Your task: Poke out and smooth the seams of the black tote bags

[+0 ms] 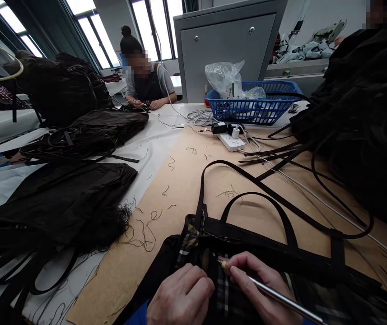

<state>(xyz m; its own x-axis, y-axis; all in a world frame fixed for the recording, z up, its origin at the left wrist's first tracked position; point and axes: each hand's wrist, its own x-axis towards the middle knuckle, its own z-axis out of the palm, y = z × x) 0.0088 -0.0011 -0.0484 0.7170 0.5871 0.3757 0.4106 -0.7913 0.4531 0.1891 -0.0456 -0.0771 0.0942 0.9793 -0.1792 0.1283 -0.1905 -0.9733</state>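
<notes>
A black bag with a plaid lining (247,243) lies at the near edge of the brown board, its long black straps (281,198) looping away from me. My left hand (183,295) is curled closed, pinching the plaid fabric. My right hand (257,284) is closed round a thin metal tool (281,298) whose small yellowish tip points at the fabric between my hands.
Piles of black bags and straps (61,198) cover the left side. More black bags (366,117) are heaped at the right. A blue basket (257,108), a white power strip (232,141) and a grey cabinet (227,45) stand behind. A seated person (146,76) works at the far end.
</notes>
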